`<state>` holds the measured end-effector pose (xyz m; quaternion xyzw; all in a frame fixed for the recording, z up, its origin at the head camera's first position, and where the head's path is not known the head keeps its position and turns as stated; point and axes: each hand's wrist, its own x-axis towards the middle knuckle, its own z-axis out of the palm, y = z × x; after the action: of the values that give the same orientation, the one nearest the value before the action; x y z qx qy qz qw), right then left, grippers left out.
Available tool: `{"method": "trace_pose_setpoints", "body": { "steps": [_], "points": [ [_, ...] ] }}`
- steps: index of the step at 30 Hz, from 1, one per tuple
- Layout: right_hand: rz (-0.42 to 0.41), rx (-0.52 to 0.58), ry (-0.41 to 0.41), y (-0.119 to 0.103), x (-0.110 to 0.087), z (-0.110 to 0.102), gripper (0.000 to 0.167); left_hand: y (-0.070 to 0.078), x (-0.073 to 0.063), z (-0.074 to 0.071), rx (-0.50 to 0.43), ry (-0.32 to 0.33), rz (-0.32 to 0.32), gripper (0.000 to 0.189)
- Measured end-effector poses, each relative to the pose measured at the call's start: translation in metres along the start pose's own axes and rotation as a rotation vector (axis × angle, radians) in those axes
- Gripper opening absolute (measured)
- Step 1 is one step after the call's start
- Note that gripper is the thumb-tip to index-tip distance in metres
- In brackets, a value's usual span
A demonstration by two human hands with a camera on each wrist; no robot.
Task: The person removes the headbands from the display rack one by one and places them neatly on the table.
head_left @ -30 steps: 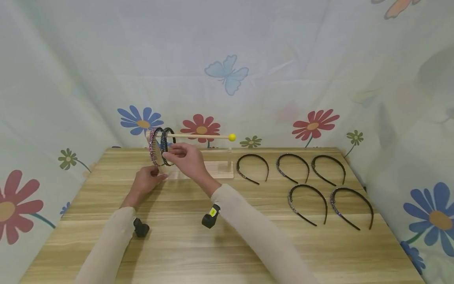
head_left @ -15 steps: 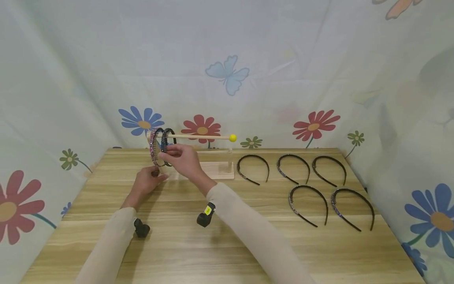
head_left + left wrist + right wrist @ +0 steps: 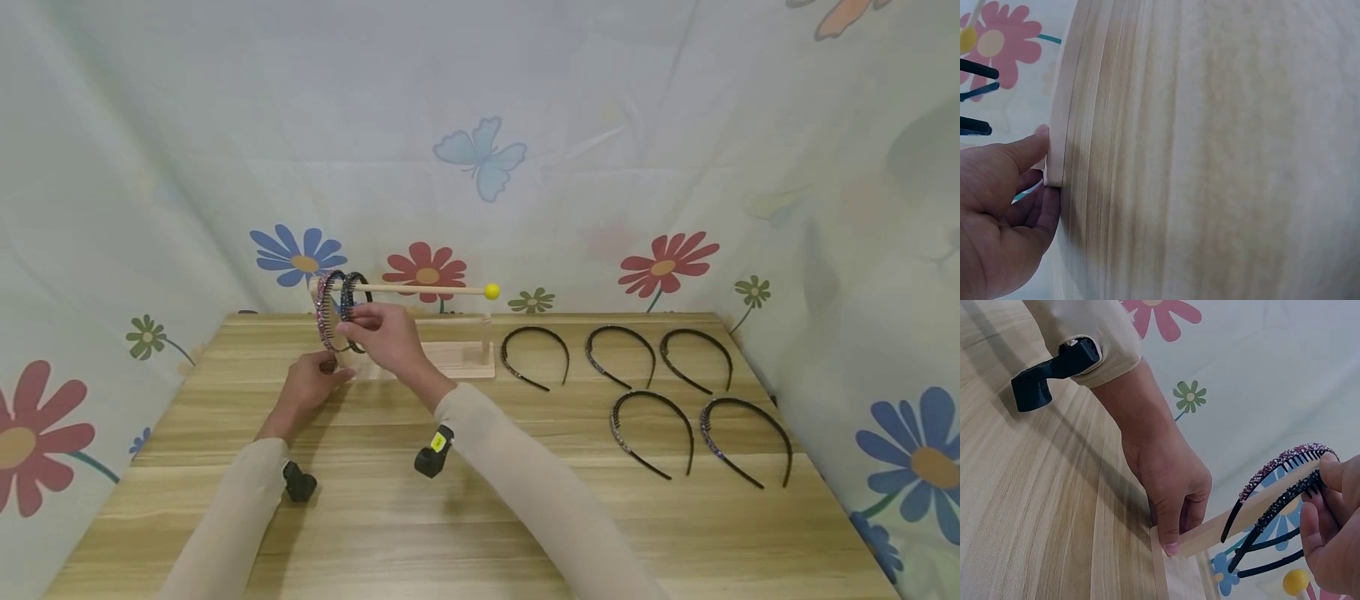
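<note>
In the head view a wooden stand (image 3: 453,357) has a horizontal rod (image 3: 427,289) tipped with a yellow ball (image 3: 492,292). Two toothed headbands hang at the rod's left end: a pink glittery headband (image 3: 323,312) and, just right of it, a dark glittery headband (image 3: 1285,498). My right hand (image 3: 390,337) pinches the dark headband between thumb and fingers. Low at the stand's left end, my left hand (image 3: 307,386) grips the base, its thumb on top, as the left wrist view shows at the board's corner (image 3: 1057,150).
Right of the stand, several more black headbands lie on the wooden table, among them a headband nearest the stand (image 3: 504,354) and one at the front right (image 3: 786,442). A flower-printed cloth (image 3: 570,192) hangs behind the table.
My right hand has shifted slightly left and down along the dark headband, its forearm moving left too. The left hand stays at the stand's base, and both headbands hang nearly where they were.
</note>
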<state>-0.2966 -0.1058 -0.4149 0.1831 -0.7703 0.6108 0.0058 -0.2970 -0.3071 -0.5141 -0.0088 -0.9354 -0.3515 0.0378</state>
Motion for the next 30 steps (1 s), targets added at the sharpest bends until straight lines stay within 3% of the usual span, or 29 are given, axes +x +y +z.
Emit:
{"method": "trace_pose_setpoints", "body": {
  "steps": [6,19,30],
  "points": [
    [-0.011,-0.044,0.004,-0.003,0.0,-0.004,0.032,0.002,0.0,0.0,0.001,-0.009,-0.013,0.046],
    [-0.042,-0.024,0.009,-0.015,0.003,-0.015,0.034,-0.001,0.0,0.002,-0.005,-0.004,-0.007,0.048],
    [-0.127,-0.069,0.01,-0.024,0.005,-0.037,0.036,-0.003,0.001,0.003,-0.008,0.001,0.0,0.045]
  ]
}}
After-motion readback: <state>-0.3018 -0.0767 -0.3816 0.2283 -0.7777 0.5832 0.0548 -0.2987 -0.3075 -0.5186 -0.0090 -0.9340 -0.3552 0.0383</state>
